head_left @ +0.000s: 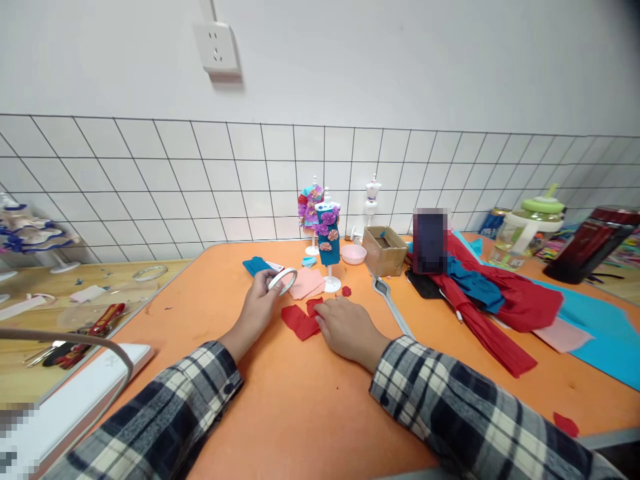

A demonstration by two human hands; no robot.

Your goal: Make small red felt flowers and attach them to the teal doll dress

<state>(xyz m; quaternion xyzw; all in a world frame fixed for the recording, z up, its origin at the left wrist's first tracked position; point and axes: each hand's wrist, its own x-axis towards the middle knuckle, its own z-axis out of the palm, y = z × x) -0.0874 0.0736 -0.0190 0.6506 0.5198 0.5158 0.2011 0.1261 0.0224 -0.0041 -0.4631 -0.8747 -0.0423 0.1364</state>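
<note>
My left hand [259, 301] holds a white ring-shaped roll of tape [283, 281] upright between thumb and fingers. Flat on the orange table lies a piece of red crepe paper [299, 323], and the fingertips of my right hand [345, 327] press on its right end; what those fingers grip, if anything, is hidden. Pale pink paper pieces [306, 284] lie just behind the red one. Beyond them stands a small white dress form in a blue dress with purple and peach flowers [328, 235]. A small red scrap [347, 291] sits near its base.
Behind are a second dressed form [313, 208], a bare form [371, 195], a pink bowl [353, 254] and a cardboard box [385, 252]. Grey scissors or tongs [389, 299], red crepe paper [525, 297], a jug [525, 233] and a dark red bottle [593, 245] stand or lie rightward.
</note>
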